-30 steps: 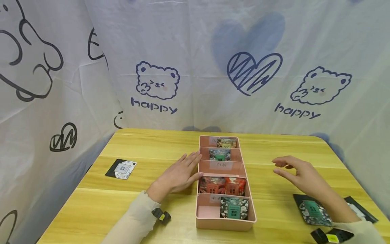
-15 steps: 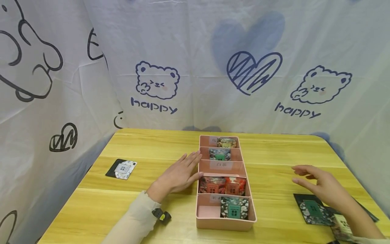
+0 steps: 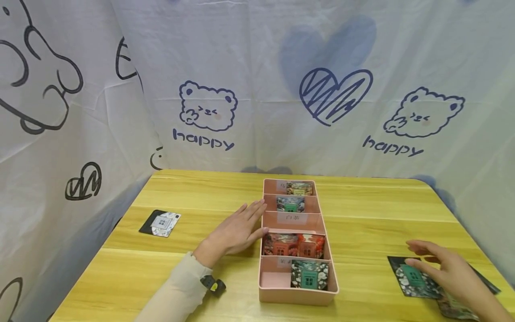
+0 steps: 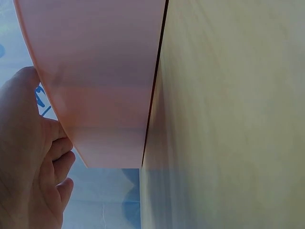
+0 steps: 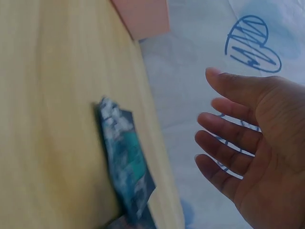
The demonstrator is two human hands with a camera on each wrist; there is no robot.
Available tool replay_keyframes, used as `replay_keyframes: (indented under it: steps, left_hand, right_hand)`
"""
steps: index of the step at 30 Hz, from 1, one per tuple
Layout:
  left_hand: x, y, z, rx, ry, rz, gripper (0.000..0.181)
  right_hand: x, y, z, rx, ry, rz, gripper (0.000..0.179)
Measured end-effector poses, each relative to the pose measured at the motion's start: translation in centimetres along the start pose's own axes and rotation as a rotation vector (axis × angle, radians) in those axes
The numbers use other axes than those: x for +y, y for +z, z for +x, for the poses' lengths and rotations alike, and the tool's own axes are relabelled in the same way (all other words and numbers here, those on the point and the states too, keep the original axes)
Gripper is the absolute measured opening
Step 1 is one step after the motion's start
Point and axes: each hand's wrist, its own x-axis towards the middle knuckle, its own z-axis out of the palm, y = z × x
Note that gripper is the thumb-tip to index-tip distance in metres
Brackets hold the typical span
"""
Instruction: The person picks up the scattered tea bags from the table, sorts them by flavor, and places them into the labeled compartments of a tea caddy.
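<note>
A long pink divided box [image 3: 299, 295] stands mid-table, with tea sachets in most compartments and a bare middle one. My left hand [image 3: 237, 230] rests its straight fingertips against the box's left rim; the left wrist view shows the fingers at the edge of the pink wall [image 4: 105, 95]. Over the right side of the table hovers my right hand [image 3: 450, 268], fingers loosely bent and holding nothing. Below it lies a dark sachet with a green label [image 3: 413, 275], partly covered by the hand in the head view; the right wrist view shows this green-label sachet [image 5: 126, 157] apart from the fingers.
A black-and-white sachet [image 3: 161, 222] lies on the left of the table. Another sachet [image 3: 454, 308] overlaps the green-label one at the lower right, partly under my forearm. In the front compartment sits a green floral sachet [image 3: 310, 275]; two red sachets [image 3: 280, 244] fill the one behind.
My right hand has moved right and toward the near edge, from beside the box to above the sachets. The left hand and the box have stayed put.
</note>
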Motion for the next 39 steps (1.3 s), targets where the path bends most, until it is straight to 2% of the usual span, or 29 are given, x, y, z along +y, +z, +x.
replay_keyframes:
  steps: [8, 12, 19, 22, 29, 34, 39]
  left_hand:
    - [-0.1, -0.2, -0.1, -0.010, -0.010, -0.008, 0.074]
    - [-0.1, -0.2, -0.2, -0.008, -0.007, -0.010, 0.073]
    - [-0.1, -0.2, -0.2, -0.003, -0.007, -0.003, 0.073]
    - [-0.2, -0.1, -0.1, 0.000, -0.009, 0.000, 0.073]
    - [-0.2, 0.0, 0.0, -0.004, -0.012, -0.001, 0.075]
    - [-0.1, 0.0, 0.0, -0.005, -0.012, -0.009, 0.076]
    - [0.0, 0.1, -0.1, -0.002, -0.009, -0.019, 0.077]
  right_hand:
    - [1.7, 0.9, -0.9, -0.034, 0.084, -0.047, 0.080]
    - [2.4, 1.3, -1.0, -0.057, 0.101, -0.095, 0.089]
    - [3.2, 2.2, -1.5, -0.128, 0.259, 0.027, 0.100]
    - [3.6, 2.4, -1.4, -0.143, 0.256, 0.008, 0.102]
    - [4.7, 2.3, -0.8, -0.189, 0.209, -0.127, 0.104]
    - [5.2, 2.4, -0.8, -0.187, 0.190, -0.144, 0.105]
    - [5.6, 2.5, -0.7, -0.235, 0.216, -0.153, 0.107]
